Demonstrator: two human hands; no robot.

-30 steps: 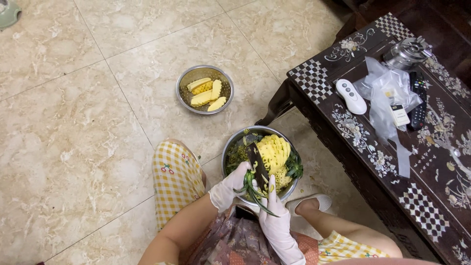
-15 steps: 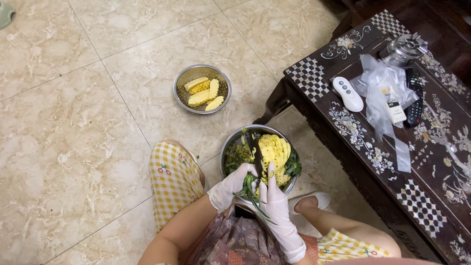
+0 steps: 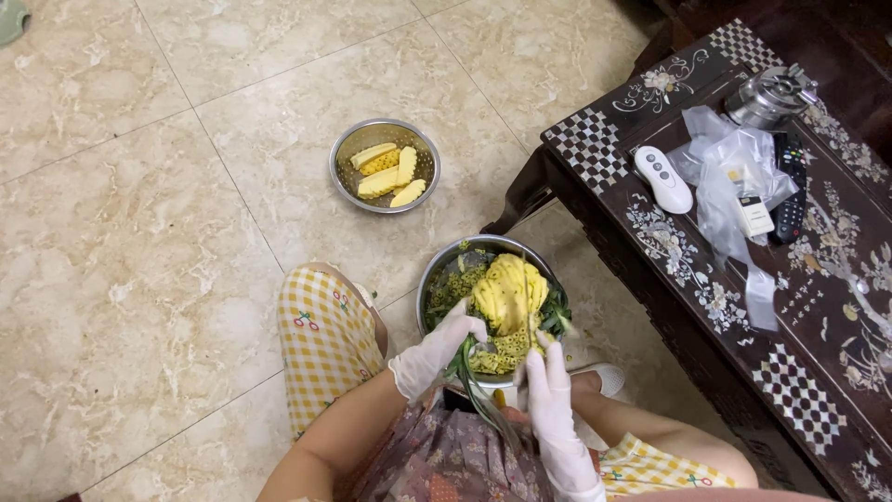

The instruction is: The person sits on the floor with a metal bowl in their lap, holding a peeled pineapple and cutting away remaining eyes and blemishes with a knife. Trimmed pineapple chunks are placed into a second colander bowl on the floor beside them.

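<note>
Yellow peeled pineapple point(image 3: 506, 296) sits over the scrap bowl point(image 3: 444, 270), left hand point(image 3: 429, 351) clamped on it, right hand point(image 3: 550, 390) fingers around something hidden; slices point(image 3: 386, 171) already fill the colander point(image 3: 346, 153), most fruit uncut.

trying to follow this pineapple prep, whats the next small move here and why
Probably another slice off the peeled pineapple, held by the left hand over the steel bowl with the right hand beside it. Most of the fruit is still whole, and the colander already holds cut pieces.
</note>
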